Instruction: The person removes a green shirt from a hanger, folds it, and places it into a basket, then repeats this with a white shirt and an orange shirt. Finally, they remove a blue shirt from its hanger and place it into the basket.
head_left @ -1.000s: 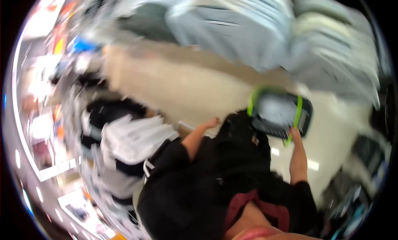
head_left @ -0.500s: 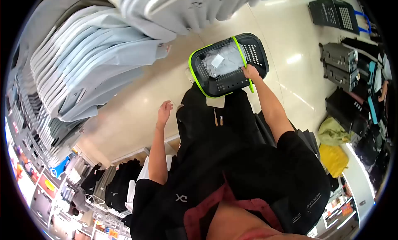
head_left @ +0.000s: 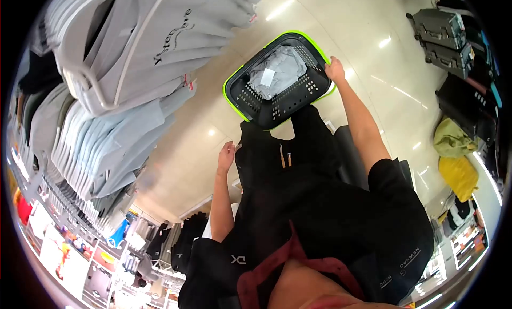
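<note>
1. The fingers of the right hand (head_left: 335, 70) are curled over the green edging at one end of the black basket (head_left: 260, 110); whether they grip the rim or a folded handle, one cannot tell
2. The left hand (head_left: 226, 157) is free, its fingers loosely bent, near the side of the black trousers (head_left: 314, 165) and apart from the basket
3. The basket sits tilted in front of the person's legs, its mouth facing up, reaching leftward from the right fingers
4. Inside it, clear of those fingers, lies a crumpled grey garment (head_left: 290, 69) bearing a white label (head_left: 268, 76)
5. Farther out, grey shirts (head_left: 178, 45) hang to the left; dark suitcases (head_left: 442, 39) and a yellow bag (head_left: 458, 175) stand to the right
</note>
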{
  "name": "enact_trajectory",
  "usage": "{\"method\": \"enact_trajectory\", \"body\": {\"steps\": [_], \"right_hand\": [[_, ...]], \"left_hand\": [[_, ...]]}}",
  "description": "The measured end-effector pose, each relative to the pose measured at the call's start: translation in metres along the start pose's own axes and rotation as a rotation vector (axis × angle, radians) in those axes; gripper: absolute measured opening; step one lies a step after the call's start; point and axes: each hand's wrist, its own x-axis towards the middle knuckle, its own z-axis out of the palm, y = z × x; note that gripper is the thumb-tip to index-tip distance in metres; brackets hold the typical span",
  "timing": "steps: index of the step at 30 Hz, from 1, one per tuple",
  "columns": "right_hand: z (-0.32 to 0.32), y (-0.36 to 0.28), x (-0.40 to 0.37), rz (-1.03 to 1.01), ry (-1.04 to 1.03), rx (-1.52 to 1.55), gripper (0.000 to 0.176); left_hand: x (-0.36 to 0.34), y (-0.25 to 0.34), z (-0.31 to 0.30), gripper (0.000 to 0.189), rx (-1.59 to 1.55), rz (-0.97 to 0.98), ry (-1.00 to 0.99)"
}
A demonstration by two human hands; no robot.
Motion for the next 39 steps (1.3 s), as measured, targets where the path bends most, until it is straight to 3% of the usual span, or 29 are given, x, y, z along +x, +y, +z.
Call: {"method": "enact_trajectory", "body": {"steps": [6, 8, 11, 17, 20, 23, 26, 28, 32, 33, 35, 36, 37, 38, 39], "right_hand": [[0.050, 0.045, -0.001, 0.075, 0.042, 0.097, 0.052], [0.075, 0.037, -0.014, 0.147, -0.043, 0.091, 0.061], [0.111, 0.019, -0.019, 0.167, 0.124, -0.097, 0.078], [0.124, 0.003, 0.020, 0.218, 0.213, -0.047, 0.080], [0.112, -0.024, 0.022, 0.050, 0.336, -0.081, 0.067], [0.114, -0.066, 0.013, -0.408, 0.436, 0.175, 0.049], [0.179, -0.098, -0.006, -0.510, 0.265, 0.320, 0.036], [0.253, -0.099, -0.008, -0.477, -0.028, 0.386, 0.034], [0.400, -0.096, -0.012, -0.051, -0.584, -0.025, 0.038], [0.426, -0.101, -0.004, -0.046, -0.592, -0.013, 0.038], [0.478, -0.110, 0.013, -0.130, -0.901, 0.033, 0.040], [0.501, -0.114, 0.010, -0.091, -0.751, 0.127, 0.038], [0.584, -0.096, 0.003, 0.038, -0.626, 0.447, 0.038], [0.543, -0.122, 0.012, 0.191, -0.650, 0.568, 0.039], [0.566, -0.126, 0.019, 0.246, -0.747, 0.590, 0.039]], "left_hand": [[0.029, 0.031, -0.011, 0.038, -0.004, -0.002, -0.047], [0.037, 0.031, -0.015, 0.038, 0.014, -0.015, -0.062], [0.045, 0.022, -0.024, 0.037, 0.052, -0.032, -0.065], [0.058, 0.008, -0.036, 0.035, 0.096, -0.035, -0.087], [0.063, 0.004, -0.034, 0.034, 0.078, -0.039, -0.080], [0.077, 0.021, -0.027, 0.033, 0.080, -0.103, -0.075], [0.100, -0.002, -0.019, 0.032, 0.151, 0.050, -0.054], [0.114, -0.012, -0.015, 0.033, 0.076, -0.005, -0.036], [0.124, -0.044, -0.026, 0.033, 0.126, -0.074, -0.003], [0.125, -0.056, -0.031, 0.033, 0.136, -0.084, 0.021], [0.121, -0.077, -0.044, 0.033, 0.147, -0.127, 0.026], [0.122, -0.086, -0.038, 0.033, 0.130, -0.159, 0.034], [0.124, -0.092, -0.033, 0.033, 0.147, -0.200, 0.023], [0.124, -0.100, -0.033, 0.034, 0.173, -0.239, 0.013], [0.122, -0.128, -0.033, 0.035, 0.150, -0.216, 0.010]]}}
